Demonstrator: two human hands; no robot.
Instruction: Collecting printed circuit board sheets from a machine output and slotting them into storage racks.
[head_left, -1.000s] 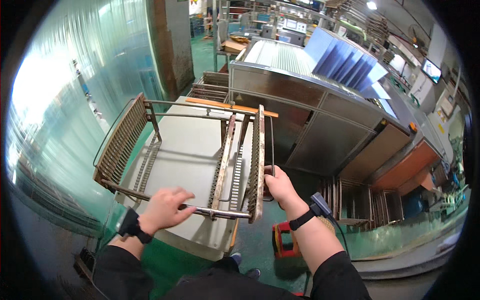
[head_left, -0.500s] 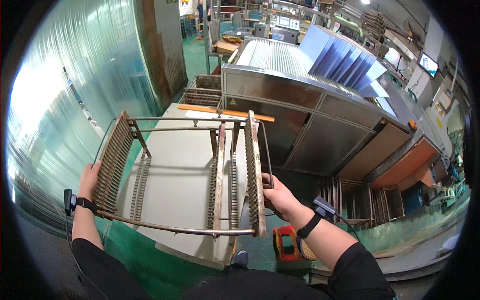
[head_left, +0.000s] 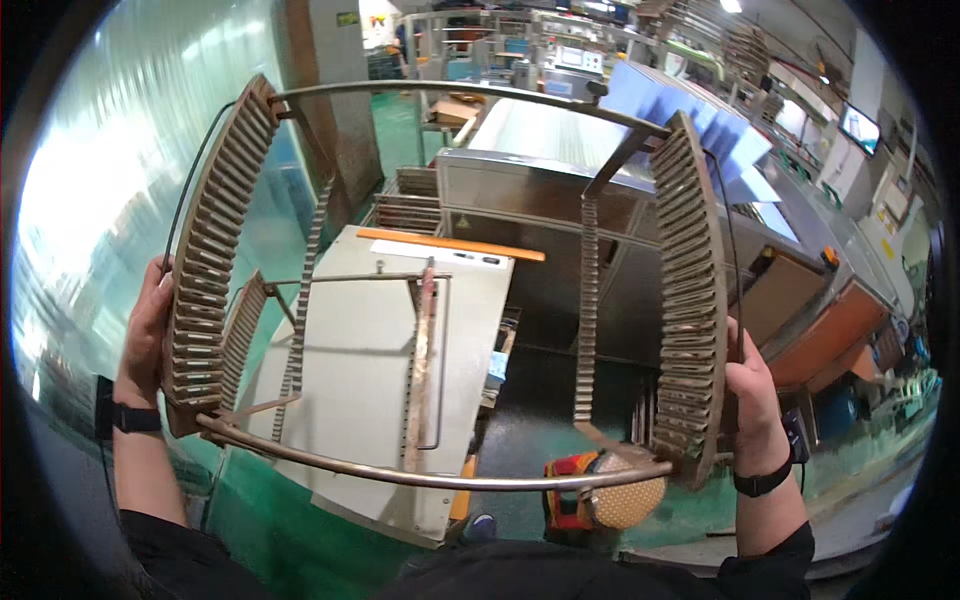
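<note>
Gripping side handles (head_left: 184, 190), the left hand (head_left: 148, 320) and right hand (head_left: 752, 400) have raised one rack (head_left: 692, 290) above a second rack (head_left: 421, 360) and the table (head_left: 355, 400).

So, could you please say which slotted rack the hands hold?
The raised rack nearest the camera, its ends gripped by the left hand and right hand; the lower rack, over the white table, is untouched.

Looks down and forward from the head, as the left one of a side-by-side pair, through a wide fisheye lens, upright and unmirrored. Sits close to the metal rack (head_left: 690, 300), filling most of the width with it, with the left hand (head_left: 148, 320) and right hand (head_left: 755, 390) toward either side. Reaches from a shoe (head_left: 483, 527) below to a metal machine (head_left: 535, 185) farther off.
</note>
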